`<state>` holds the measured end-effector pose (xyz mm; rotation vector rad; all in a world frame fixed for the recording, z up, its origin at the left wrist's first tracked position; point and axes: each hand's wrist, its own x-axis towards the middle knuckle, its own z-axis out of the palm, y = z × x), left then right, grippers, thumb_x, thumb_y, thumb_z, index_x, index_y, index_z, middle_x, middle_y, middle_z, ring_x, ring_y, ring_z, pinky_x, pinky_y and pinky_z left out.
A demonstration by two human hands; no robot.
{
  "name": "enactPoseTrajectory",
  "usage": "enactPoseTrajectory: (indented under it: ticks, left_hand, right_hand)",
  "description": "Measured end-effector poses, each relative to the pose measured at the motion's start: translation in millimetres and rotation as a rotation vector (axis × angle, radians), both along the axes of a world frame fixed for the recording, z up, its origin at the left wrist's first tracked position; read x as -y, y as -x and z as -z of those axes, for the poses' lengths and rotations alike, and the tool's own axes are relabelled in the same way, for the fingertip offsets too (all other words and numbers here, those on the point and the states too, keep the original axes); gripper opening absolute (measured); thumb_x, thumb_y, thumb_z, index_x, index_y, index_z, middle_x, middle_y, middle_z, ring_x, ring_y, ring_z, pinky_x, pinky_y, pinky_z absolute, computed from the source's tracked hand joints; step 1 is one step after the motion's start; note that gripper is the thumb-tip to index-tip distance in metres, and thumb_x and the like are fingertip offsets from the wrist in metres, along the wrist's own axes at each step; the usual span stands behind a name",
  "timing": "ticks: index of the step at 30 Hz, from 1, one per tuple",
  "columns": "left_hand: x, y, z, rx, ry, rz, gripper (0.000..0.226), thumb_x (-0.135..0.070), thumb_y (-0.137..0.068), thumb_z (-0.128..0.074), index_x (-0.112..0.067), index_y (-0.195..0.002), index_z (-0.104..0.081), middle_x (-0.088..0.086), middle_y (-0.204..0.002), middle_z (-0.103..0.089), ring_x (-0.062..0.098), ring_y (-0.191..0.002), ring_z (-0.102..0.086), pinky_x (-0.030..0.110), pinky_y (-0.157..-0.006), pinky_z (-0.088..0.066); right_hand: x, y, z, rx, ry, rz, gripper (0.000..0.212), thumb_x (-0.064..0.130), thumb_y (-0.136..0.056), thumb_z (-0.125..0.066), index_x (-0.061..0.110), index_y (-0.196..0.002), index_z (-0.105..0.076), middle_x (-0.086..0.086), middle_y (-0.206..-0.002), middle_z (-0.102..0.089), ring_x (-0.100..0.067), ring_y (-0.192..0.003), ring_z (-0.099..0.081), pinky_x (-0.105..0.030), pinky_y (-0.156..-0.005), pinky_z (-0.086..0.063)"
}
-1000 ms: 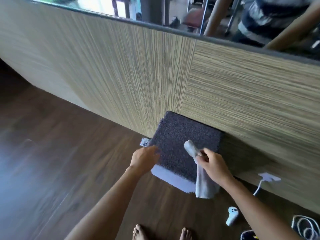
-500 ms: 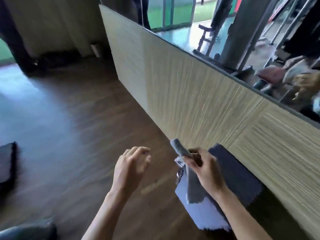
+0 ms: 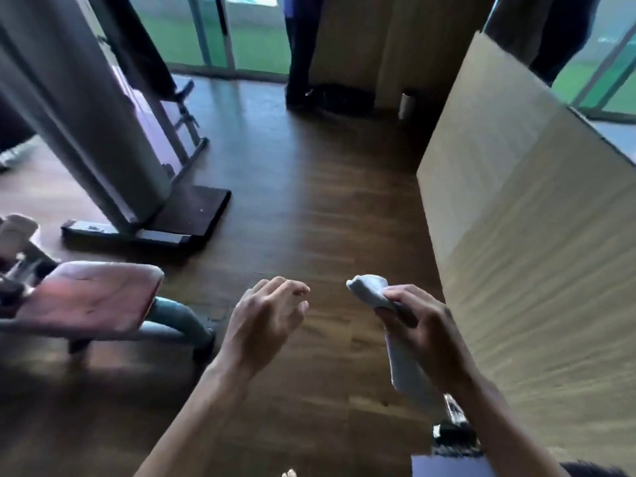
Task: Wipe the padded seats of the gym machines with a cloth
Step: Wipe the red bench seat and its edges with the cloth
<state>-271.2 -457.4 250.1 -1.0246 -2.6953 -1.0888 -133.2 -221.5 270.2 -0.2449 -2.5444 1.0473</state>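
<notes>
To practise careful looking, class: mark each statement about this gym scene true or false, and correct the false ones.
1. The right hand grips a white cloth. True.
2. The left hand holds a spray bottle. False: it holds nothing, and its fingers are loosely curled.
3. The white cloth is pressed onto the reddish padded seat. False: it is held in the air, apart from the seat, which is off to the left.
4. A wood-grain panel stands on the person's right. True.
5. The floor is green carpet. False: it is dark wood planks.
</notes>
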Motion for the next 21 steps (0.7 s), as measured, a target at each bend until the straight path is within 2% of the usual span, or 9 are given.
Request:
enactPoseTrajectory:
  ticks: [3,8,13,21]
  left_hand:
    - [27.6,10.9,2.2,-0.006,-0.009,-0.147,0.023,-0.041,-0.089,-0.054,-0.030,-0.102,-0.069,-0.016,-0.103,-0.068,0.012,-0.098,-0.063,0.034,-0.087,-0.052]
    - [56.9,21.8,-2.4,0.028,-0.036,-0.371,0.026,-0.042,-0.090,-0.052,-0.030,-0.103,-0.071,-0.018,-0.104,-0.067,0.007,-0.100,-0.061,0.029,-0.091,-0.046]
    - [46.0,40.3,-5.8,0.004,-0.061,-0.565,0.023,-0.042,-0.089,-0.053,-0.031,-0.100,-0.070,-0.021,-0.101,-0.066,0.006,-0.098,-0.062,0.038,-0.090,-0.052]
    - [30.2,55.6,-8.1,0.006,-0.064,-0.826,0.014,-0.033,-0.089,-0.060,-0.033,-0.100,-0.069,-0.021,-0.098,-0.066,0.001,-0.095,-0.062,0.031,-0.088,-0.051]
  right_hand:
    - [8.5,43.6,2.4,0.002,-0.041,-0.153,0.018,0.034,-0.091,-0.066,0.023,-0.102,-0.074,0.013,-0.106,-0.068,-0.008,-0.097,-0.066,-0.036,-0.081,-0.054]
    - [16.8,110.9,5.2,-0.014,-0.074,-0.352,0.021,0.036,-0.091,-0.066,0.023,-0.104,-0.075,0.011,-0.108,-0.068,-0.010,-0.097,-0.066,-0.034,-0.081,-0.054]
    - [0.4,168.0,4.1,-0.029,-0.031,-0.519,0.028,0.045,-0.092,-0.061,0.025,-0.106,-0.074,0.017,-0.111,-0.067,-0.008,-0.100,-0.065,-0.031,-0.085,-0.052]
    - [-14.6,252.3,2.7,-0.117,0.020,-0.734,0.016,0.040,-0.092,-0.065,0.030,-0.103,-0.072,0.018,-0.108,-0.068,-0.006,-0.096,-0.067,-0.029,-0.080,-0.054]
